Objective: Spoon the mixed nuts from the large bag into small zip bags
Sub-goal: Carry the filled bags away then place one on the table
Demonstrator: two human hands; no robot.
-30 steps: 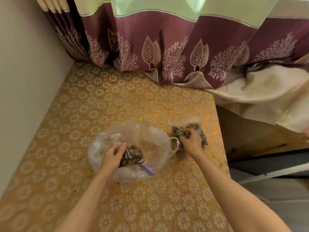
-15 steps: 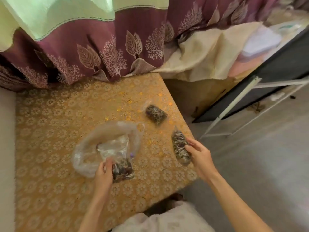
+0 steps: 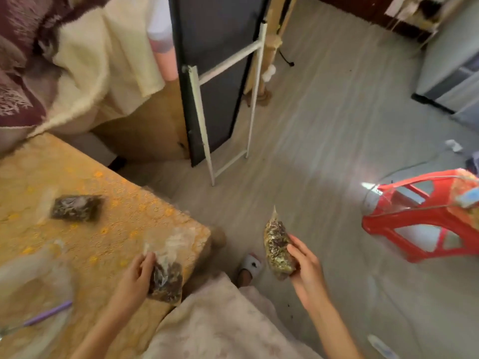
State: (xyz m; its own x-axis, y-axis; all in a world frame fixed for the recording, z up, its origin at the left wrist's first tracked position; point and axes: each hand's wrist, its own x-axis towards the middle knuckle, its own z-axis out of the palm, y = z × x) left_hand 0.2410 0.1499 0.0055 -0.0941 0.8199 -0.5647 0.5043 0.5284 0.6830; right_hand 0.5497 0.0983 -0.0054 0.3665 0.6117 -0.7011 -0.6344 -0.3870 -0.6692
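Note:
My right hand grips a filled small zip bag of mixed nuts and holds it upright in the air over the floor, off the table's right edge. My left hand holds another small zip bag with dark nuts in its lower half, at the near right corner of the table. A third filled small bag lies flat farther back on the table. The large clear bag sits blurred at the far left, with a purple spoon handle on it.
A red plastic stool stands on the floor to the right. A black panel with a white frame leans behind the table. Curtain and cream cloth hang at the upper left. My lap and a slippered foot are below.
The view has swung right toward the floor. My right hand has carried its filled bag off the table into the air. My left hand has brought its small bag to the table's corner.

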